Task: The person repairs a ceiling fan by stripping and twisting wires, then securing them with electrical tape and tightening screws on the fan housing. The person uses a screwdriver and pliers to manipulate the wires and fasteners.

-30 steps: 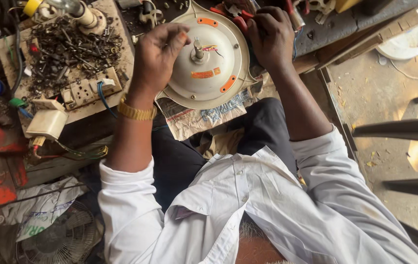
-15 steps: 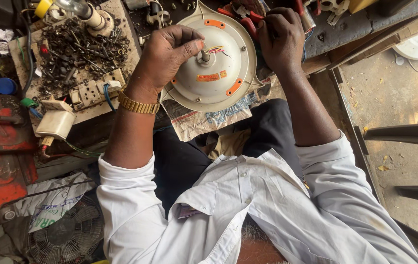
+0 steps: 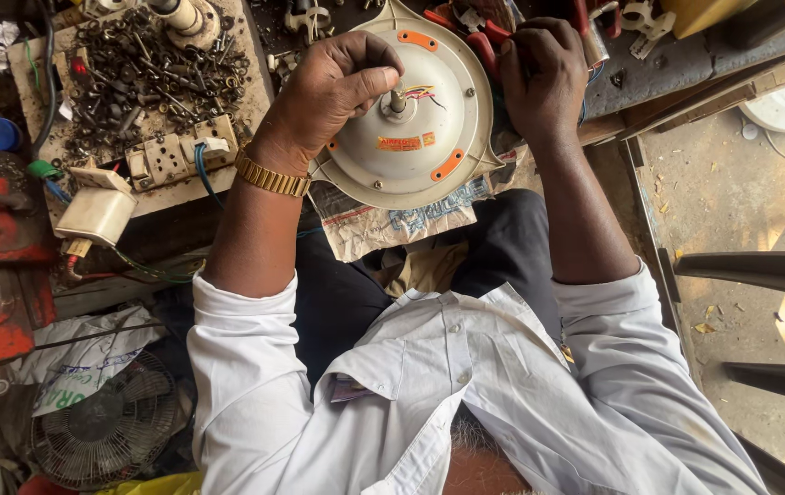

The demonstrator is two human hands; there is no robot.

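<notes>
While the ceiling fan motor housing (image 3: 411,119) rests at the worktop's (image 3: 686,64) near edge, the left hand (image 3: 333,87) pinches its central shaft (image 3: 397,99); the right hand (image 3: 544,73) curls closed over red-handled pliers (image 3: 484,41) beside the rim, steadying it.

At ten o'clock a tray of dark screws and bolts (image 3: 140,69) sits beside a beige switch board (image 3: 172,158) and a cream plug box (image 3: 96,213). A small wire-guard fan (image 3: 104,428) lies at seven o'clock, and crumpled newspaper (image 3: 383,220) spreads near centre.
</notes>
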